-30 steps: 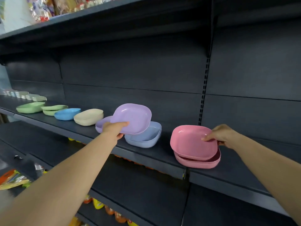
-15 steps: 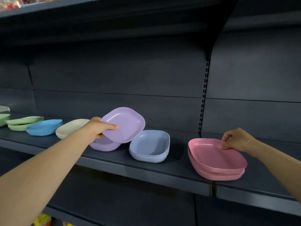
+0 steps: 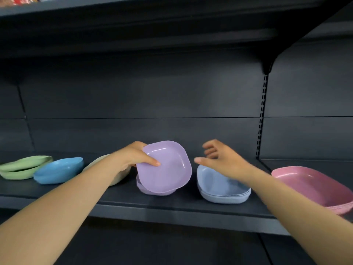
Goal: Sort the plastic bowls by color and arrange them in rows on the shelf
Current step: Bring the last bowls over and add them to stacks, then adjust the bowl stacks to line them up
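Note:
My left hand (image 3: 131,157) grips a purple bowl (image 3: 166,169) by its left rim and holds it tilted just above a second purple bowl (image 3: 152,191) on the dark shelf (image 3: 172,209). My right hand (image 3: 219,159) hovers with spread fingers over a stack of pale blue bowls (image 3: 221,190), holding nothing. At the right stands a stack of pink bowls (image 3: 313,186). To the left lie a cream bowl (image 3: 118,178) partly behind my forearm, a bright blue bowl (image 3: 59,170) and green bowls (image 3: 24,167).
The shelf's back panel (image 3: 152,104) is dark and bare, with a slotted upright (image 3: 262,115) at the right. An upper shelf (image 3: 133,8) overhangs the row. A lower shelf (image 3: 172,249) lies beneath the front edge.
My right hand let go of the pink stack and swung left over the pale blue bowls. The purple bowl in my left hand dropped closer to the one beneath. The view shifted right.

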